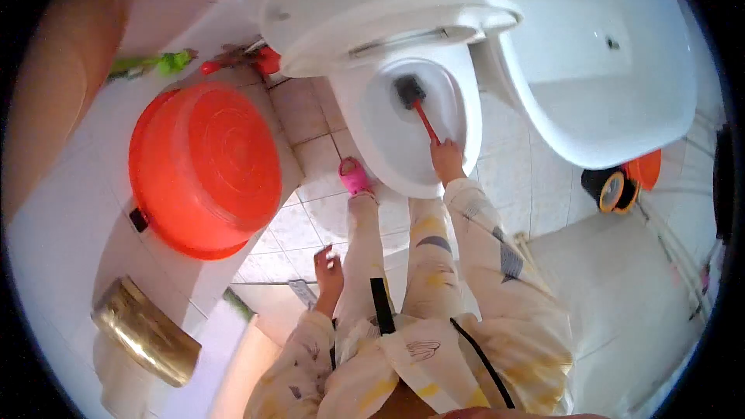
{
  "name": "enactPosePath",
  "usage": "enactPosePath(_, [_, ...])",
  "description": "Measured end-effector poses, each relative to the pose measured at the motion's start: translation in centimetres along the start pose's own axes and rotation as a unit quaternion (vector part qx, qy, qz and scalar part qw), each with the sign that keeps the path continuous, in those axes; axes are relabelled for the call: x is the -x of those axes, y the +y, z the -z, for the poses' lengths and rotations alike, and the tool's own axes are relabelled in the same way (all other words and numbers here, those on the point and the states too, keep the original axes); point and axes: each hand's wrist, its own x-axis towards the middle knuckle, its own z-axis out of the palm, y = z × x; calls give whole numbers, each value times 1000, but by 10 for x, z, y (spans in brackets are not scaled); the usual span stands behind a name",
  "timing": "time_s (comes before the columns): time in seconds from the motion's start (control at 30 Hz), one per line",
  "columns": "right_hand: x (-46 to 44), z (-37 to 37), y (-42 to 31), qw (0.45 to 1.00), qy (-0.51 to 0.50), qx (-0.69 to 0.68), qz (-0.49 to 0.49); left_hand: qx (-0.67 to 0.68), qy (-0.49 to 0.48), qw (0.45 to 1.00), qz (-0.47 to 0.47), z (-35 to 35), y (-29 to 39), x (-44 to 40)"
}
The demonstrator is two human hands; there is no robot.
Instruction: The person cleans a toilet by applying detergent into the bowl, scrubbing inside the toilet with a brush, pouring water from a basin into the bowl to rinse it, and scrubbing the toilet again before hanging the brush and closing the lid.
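Two bare hands are in view, and only one is at work. The right hand (447,160) grips the end of the red handle (428,124) of a toilet brush, with the fingers closed around it. The dark head (410,91) of the brush is inside the toilet bowl (372,140), toward its far end; whether it presses on the wall or merely rests there cannot be determined. The left hand (329,273) is released: it hangs beside the left leg, fingers loosely curled, with nothing seen in it.

Progress, as judged from the present state: the preparation appears complete, since the lid (403,19) is raised, the brush is in hand and its head is within the bowl. The scrubbing is judged to be under way. The inner surface looks mostly white, but finer marks are too small to assess, so the share finished cannot be certified. Outstanding items: the brush is not yet out of the bowl, and the lid is not yet lowered.

Surroundings: an orange tub (221,171) is to the left, and a white basin (516,101) is to the right. A pink slipper (354,178) is on the left foot, just beside the toilet.
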Motion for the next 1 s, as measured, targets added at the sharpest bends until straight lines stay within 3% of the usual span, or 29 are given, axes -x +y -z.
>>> enactPosePath(0.07, [-7, 11, -1, 993, -82, -70, -48, 32, 9, 993, 114, 8, 2, 35])
enactPosePath(0.13, [1, -3, 4, 996, -49, 67, 42, 42, 41, 987, 151, 11, -1, 79])
enactPosePath(0.2, [-1, 25, 1, 990, -72, 105, 54, 86, 86, 972, 199, -4, -45, 115])
enactPosePath(0.27, [-4, 40, 0, 982, -99, 148, 66, 75, 82, 969, 222, -1, -31, 132])
enactPosePath(0.33, [-15, 36, 0, 988, -5, 104, 119, 50, 58, 959, 275, -1, -26, 141])
enactPosePath(0.37, [-19, 31, -1, 987, -8, 105, 120, 91, 61, 950, 293, -3, -21, 143])
enactPosePath(0.47, [-37, 19, -3, 990, 12, 110, 89, 16, 51, 970, 238, -20, -58, 161])
enactPosePath(0.57, [-37, 22, -15, 995, -26, 78, 56, 14, 44, 969, 243, -24, -56, 168])
enactPosePath(0.63, [-34, 28, -21, 996, 17, 75, 39, 7, 42, 971, 234, -26, -68, 179])
enactPosePath(0.73, [-28, 46, -23, 989, 90, 73, 96, 27, 65, 974, 215, -25, -80, 183])
enactPosePath(0.77, [-27, 49, -26, 988, 93, 75, 98, 25, 49, 968, 247, -21, -84, 184])
enactPosePath(0.87, [-33, 41, -35, 991, 47, 74, 100, 40, 49, 955, 290, -22, -98, 183])
enactPosePath(0.93, [-31, 31, -43, 990, -110, 87, 6, 50, 59, 947, 311, -23, -109, 188])
enactPosePath(1.0, [-22, 20, -47, 992, -101, 71, -11, 21, 52, 962, 269, -23, -116, 198])
